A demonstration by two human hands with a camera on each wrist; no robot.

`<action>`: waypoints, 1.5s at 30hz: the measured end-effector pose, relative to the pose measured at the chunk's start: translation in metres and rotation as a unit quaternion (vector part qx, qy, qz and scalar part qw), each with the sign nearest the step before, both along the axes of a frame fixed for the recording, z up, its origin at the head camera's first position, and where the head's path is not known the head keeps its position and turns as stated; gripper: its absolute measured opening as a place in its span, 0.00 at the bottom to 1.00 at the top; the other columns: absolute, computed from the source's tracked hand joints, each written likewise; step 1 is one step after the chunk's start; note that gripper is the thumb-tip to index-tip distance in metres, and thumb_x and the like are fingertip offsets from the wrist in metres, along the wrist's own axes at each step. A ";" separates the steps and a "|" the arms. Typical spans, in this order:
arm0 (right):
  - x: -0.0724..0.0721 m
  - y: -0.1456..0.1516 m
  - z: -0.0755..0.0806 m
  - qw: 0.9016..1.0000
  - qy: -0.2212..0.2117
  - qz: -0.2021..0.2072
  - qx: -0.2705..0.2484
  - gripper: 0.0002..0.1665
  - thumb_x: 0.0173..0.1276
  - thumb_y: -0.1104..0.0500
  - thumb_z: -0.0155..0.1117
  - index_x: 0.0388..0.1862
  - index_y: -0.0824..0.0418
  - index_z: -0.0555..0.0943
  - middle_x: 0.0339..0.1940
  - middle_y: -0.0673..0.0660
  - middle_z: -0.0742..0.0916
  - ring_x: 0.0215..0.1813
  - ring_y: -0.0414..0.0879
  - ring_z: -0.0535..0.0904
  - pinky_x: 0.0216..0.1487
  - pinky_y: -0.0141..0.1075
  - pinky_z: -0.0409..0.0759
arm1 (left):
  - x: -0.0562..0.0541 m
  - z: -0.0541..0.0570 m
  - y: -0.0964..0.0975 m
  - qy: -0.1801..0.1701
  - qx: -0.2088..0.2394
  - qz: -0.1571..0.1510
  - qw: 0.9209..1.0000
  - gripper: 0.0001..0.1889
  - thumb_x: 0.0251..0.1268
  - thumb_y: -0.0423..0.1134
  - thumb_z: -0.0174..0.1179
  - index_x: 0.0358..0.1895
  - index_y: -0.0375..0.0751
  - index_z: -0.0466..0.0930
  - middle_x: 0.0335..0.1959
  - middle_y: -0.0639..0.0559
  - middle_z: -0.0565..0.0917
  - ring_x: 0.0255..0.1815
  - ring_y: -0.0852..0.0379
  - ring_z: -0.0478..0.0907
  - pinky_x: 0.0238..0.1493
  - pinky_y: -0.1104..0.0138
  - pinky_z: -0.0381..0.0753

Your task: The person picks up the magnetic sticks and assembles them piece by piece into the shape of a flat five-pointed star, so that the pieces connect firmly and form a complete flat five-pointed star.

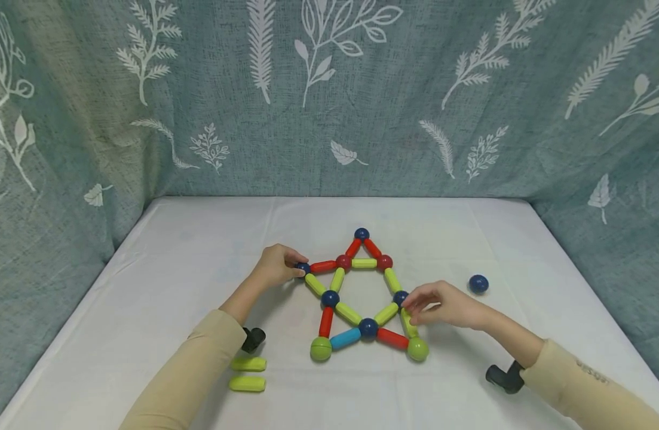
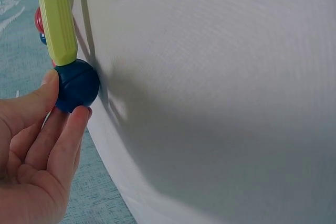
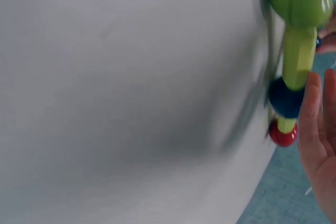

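Note:
A flat figure of magnetic rods and balls lies on the white cloth. My left hand (image 1: pixel 276 266) pinches the dark blue ball (image 2: pixel 77 86) at its left corner between thumb and fingers. From that ball run a red rod (image 1: pixel 322 267) and a yellow-green rod (image 2: pixel 58 22). At the right side, my right hand (image 1: pixel 448 306) has its fingers loosely extended beside another blue ball (image 3: pixel 286 98) and the yellow-green rod (image 3: pixel 298 56) below it. That rod ends at a green ball (image 1: pixel 417 349). A blue rod (image 1: pixel 345 339) joins the lower left green ball (image 1: pixel 321 349) to the bottom blue ball (image 1: pixel 368 328).
Two loose yellow-green rods (image 1: pixel 247 384) lie by the left sleeve. A single blue ball (image 1: pixel 478 284) sits right of the figure. Black wrist-camera parts (image 1: pixel 504 378) show at both wrists. Behind the table hangs a leaf-patterned curtain (image 1: pixel 318 137).

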State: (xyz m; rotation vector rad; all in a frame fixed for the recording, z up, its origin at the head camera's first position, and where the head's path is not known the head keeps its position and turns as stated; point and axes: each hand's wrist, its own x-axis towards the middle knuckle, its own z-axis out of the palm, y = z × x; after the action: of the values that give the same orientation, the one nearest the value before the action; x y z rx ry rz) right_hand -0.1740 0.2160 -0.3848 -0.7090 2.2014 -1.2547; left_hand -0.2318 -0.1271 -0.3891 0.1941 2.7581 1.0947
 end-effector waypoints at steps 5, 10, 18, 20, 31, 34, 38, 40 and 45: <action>0.018 0.002 -0.007 1.000 0.005 0.005 0.019 0.14 0.54 0.62 0.69 0.39 0.66 0.81 0.36 0.55 0.84 0.36 0.42 0.78 0.40 0.33 0.79 | 0.000 0.000 0.001 0.000 0.002 -0.003 1.000 0.11 0.53 0.29 0.64 0.42 0.35 0.83 0.42 0.43 0.83 0.45 0.48 0.78 0.46 0.59 0.77; 0.030 -0.002 -0.011 0.999 0.032 -0.011 0.035 0.12 0.51 0.60 0.72 0.34 0.62 0.83 0.31 0.49 0.84 0.32 0.39 0.77 0.36 0.32 0.79 | 0.000 -0.001 0.002 -0.008 -0.002 0.004 1.000 0.11 0.53 0.28 0.64 0.42 0.35 0.83 0.42 0.42 0.82 0.45 0.48 0.78 0.46 0.59 0.77; 0.032 -0.003 -0.008 0.995 0.062 -0.039 0.074 0.09 0.50 0.60 0.73 0.31 0.59 0.83 0.31 0.48 0.83 0.34 0.40 0.78 0.36 0.29 0.79 | 0.007 0.005 -0.003 -0.006 -0.050 -0.025 0.998 0.10 0.52 0.29 0.65 0.40 0.34 0.83 0.40 0.43 0.83 0.43 0.48 0.79 0.45 0.60 0.77; 0.029 -0.002 -0.005 0.993 0.068 -0.054 0.086 0.09 0.50 0.61 0.72 0.31 0.59 0.82 0.32 0.49 0.83 0.35 0.42 0.78 0.35 0.30 0.79 | 0.013 0.007 -0.007 -0.007 -0.059 -0.037 0.998 0.10 0.51 0.30 0.66 0.39 0.33 0.83 0.38 0.43 0.84 0.42 0.48 0.80 0.44 0.60 0.78; -0.001 0.008 -0.001 0.963 0.128 -0.165 0.171 0.10 0.52 0.63 0.70 0.35 0.61 0.83 0.38 0.58 0.84 0.43 0.55 0.79 0.41 0.46 0.78 | 0.056 0.012 -0.016 -0.010 -0.090 -0.131 0.987 0.10 0.40 0.36 0.73 0.24 0.40 0.79 0.25 0.55 0.80 0.28 0.60 0.77 0.31 0.67 0.76; -0.013 0.008 -0.002 0.959 0.126 -0.184 0.172 0.11 0.54 0.65 0.67 0.38 0.64 0.82 0.41 0.62 0.83 0.44 0.57 0.79 0.42 0.46 0.79 | 0.070 0.015 -0.007 -0.015 -0.106 -0.134 0.985 0.12 0.40 0.37 0.74 0.21 0.41 0.76 0.21 0.57 0.77 0.24 0.61 0.72 0.28 0.68 0.73; -0.029 0.008 -0.004 0.957 0.117 -0.208 0.165 0.14 0.57 0.66 0.65 0.43 0.67 0.81 0.45 0.65 0.82 0.46 0.59 0.78 0.42 0.45 0.79 | 0.086 0.016 0.007 -0.014 -0.106 -0.140 0.984 0.15 0.40 0.38 0.74 0.18 0.42 0.73 0.16 0.56 0.72 0.21 0.60 0.66 0.24 0.70 0.66; -0.034 0.007 -0.005 0.956 0.118 -0.216 0.163 0.15 0.58 0.67 0.63 0.45 0.68 0.80 0.46 0.66 0.82 0.47 0.60 0.78 0.43 0.45 0.79 | 0.092 0.015 0.012 -0.007 -0.104 -0.145 0.984 0.16 0.40 0.38 0.74 0.18 0.42 0.72 0.15 0.56 0.70 0.20 0.60 0.64 0.22 0.71 0.64; -0.042 0.003 -0.005 0.950 0.119 -0.234 0.167 0.16 0.59 0.67 0.61 0.47 0.69 0.79 0.48 0.67 0.81 0.50 0.61 0.76 0.44 0.45 0.78 | 0.100 0.013 0.022 0.006 -0.094 -0.158 0.983 0.16 0.40 0.38 0.74 0.19 0.41 0.72 0.13 0.56 0.68 0.18 0.61 0.64 0.20 0.73 0.62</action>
State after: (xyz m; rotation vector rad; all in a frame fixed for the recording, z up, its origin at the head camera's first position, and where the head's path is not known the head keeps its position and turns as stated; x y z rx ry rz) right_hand -0.2162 0.2194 -0.3902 -0.2118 2.8052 -0.9922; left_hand -0.1313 -0.1050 -0.3758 0.5891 2.6950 0.7518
